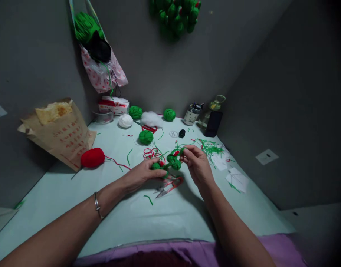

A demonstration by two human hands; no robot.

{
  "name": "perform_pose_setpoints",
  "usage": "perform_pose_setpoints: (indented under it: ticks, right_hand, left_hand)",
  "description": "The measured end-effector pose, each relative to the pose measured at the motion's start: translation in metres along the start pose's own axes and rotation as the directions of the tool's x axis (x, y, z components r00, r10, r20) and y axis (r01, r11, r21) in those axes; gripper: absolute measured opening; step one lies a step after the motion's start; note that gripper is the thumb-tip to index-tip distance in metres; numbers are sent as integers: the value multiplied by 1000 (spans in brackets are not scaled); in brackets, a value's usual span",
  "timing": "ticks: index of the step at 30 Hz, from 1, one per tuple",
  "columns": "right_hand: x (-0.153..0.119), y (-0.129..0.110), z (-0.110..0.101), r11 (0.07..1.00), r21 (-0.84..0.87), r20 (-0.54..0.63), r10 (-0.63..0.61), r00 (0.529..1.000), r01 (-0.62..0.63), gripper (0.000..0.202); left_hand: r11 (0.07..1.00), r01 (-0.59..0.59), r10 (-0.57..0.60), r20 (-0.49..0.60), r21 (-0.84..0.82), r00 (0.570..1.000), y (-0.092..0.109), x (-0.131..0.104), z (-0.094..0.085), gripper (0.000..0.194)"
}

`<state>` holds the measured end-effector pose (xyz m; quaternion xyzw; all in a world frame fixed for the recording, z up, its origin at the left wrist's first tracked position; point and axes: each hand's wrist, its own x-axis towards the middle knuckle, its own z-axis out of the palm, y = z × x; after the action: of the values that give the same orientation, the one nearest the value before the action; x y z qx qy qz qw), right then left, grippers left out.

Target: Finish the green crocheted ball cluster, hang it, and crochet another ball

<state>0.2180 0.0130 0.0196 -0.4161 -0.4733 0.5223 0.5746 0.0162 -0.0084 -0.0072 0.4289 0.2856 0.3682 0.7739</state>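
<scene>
Between my two hands is a green yarn piece with several round lobes and red bits (174,163). My left hand (146,172) is closed around its left end, thumb below and fingers above. My right hand (196,163) pinches a green part at its upper right. Thread snips (171,186) with orange-red handles lie on the table just below the piece, blades pointing left. Loops of red yarn (153,154) rest behind my left hand. A short green yarn scrap (148,199) lies nearer to me.
A red yarn ball (92,157) sits by a paper bag of bread (59,133) at left. Green yarn balls (146,137), stuffing (151,118) and red-handled scissors (149,129) lie behind. Green scraps (212,148), a phone (213,124) and a bottle (205,118) are at right.
</scene>
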Motion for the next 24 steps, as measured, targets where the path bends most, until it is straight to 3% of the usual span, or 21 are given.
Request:
perform_pose_setpoints:
  ticks: [3,9,14,18,21,24]
  right_hand:
    - [2,-1,-3,1000,5,2,3,1000,-3,26]
    - [2,-2,-7,998,63,35,-1,999,-1,21]
    - [4,3,-7,995,89,-55,58,997,-53,28]
    - [4,3,-1,993,81,-51,86,995,-81,32]
    - [2,-2,5,992,68,-23,109,994,-107,33]
    - [2,-11,10,989,65,-12,131,991,-130,35]
  left_hand:
    - [998,-57,55,-92,-25,994,4,1,-1,30]
    - [990,-121,110,-139,-77,984,8,1,-4,32]
    - [987,-121,109,-113,-107,988,5,3,-9,25]
    - [982,-135,121,-108,-134,987,3,4,-9,26]
    - [974,-148,142,-45,-172,989,6,1,-7,24]
    - [967,-172,182,37,-190,983,14,-4,-5,38]
